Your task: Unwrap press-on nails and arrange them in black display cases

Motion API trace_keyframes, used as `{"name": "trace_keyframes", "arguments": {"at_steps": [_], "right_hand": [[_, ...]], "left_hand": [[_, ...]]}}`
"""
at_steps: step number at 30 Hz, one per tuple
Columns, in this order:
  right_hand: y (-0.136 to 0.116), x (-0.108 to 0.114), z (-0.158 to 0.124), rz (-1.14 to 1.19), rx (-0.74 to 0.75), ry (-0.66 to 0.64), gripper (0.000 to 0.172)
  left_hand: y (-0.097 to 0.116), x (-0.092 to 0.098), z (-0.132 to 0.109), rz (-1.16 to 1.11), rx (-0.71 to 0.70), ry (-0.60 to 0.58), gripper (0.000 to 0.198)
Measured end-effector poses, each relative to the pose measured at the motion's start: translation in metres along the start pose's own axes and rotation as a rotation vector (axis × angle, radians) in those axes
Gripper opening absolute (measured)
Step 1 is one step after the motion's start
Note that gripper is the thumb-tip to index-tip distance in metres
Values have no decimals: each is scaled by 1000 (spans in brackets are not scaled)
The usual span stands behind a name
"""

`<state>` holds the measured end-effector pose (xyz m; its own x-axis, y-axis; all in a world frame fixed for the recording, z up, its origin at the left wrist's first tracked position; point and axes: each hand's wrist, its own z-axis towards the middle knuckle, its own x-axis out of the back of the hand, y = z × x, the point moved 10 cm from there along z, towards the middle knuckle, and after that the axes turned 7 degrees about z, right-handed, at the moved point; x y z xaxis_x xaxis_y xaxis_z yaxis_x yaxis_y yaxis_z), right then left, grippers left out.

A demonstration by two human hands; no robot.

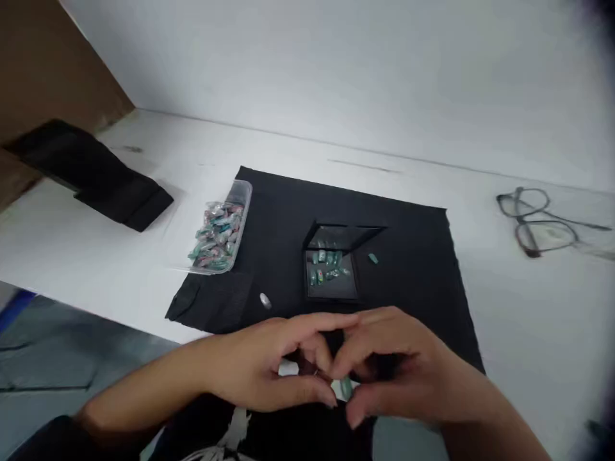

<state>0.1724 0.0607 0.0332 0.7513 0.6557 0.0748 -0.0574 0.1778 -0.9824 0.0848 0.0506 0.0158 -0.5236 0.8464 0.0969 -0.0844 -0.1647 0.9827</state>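
My left hand (pixel 269 368) and my right hand (pixel 398 368) meet at the near edge of a black cloth (pixel 413 256), fingers curled together in a pinch. Between their fingertips shows a small green piece (pixel 346 387) with a bit of clear wrapper. Just beyond the hands stands a small black open box (pixel 331 266) holding several green pieces. One loose green piece (pixel 373 258) lies on the cloth right of the box. A clear plastic tray (pixel 218 237) full of wrapped green and pink pieces sits at the cloth's left edge. A small silvery bit (pixel 265 300) lies on the cloth near my left hand.
The cloth lies on a white table (pixel 72 256) against a white wall. A pair of glasses (pixel 538 221) rests at the far right. A black flat pouch (pixel 96 176) lies at the far left beside brown cardboard (pixel 43 64). The table's front edge runs under my left forearm.
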Motion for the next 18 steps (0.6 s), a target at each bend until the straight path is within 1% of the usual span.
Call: {"name": "trace_keyframes", "arguments": {"at_steps": [3,6,8,10,12,14,16,18], "right_hand": [[-11,25,0,-134,16,120,23],[-17,53,-6,-375,-5,291,19],[-15,68,-12,-541,-54,387,16],[-9,77,-16,-667,-104,445,15],[-7,82,-16,-782,-108,496,15],[-8,80,-12,-871,-45,518,14],[-8,71,-5,-910,35,490,14],[-5,61,2,-933,77,421,15]], "left_hand": [[-1,-2,2,109,-5,-14,81],[-2,-3,3,243,-27,-14,79],[-2,-2,3,332,-49,3,74],[0,-1,3,423,-70,21,66],[3,1,3,532,-86,49,55],[3,3,3,637,-91,69,44],[2,4,3,757,-98,86,38],[2,5,4,922,-127,114,35]]}}
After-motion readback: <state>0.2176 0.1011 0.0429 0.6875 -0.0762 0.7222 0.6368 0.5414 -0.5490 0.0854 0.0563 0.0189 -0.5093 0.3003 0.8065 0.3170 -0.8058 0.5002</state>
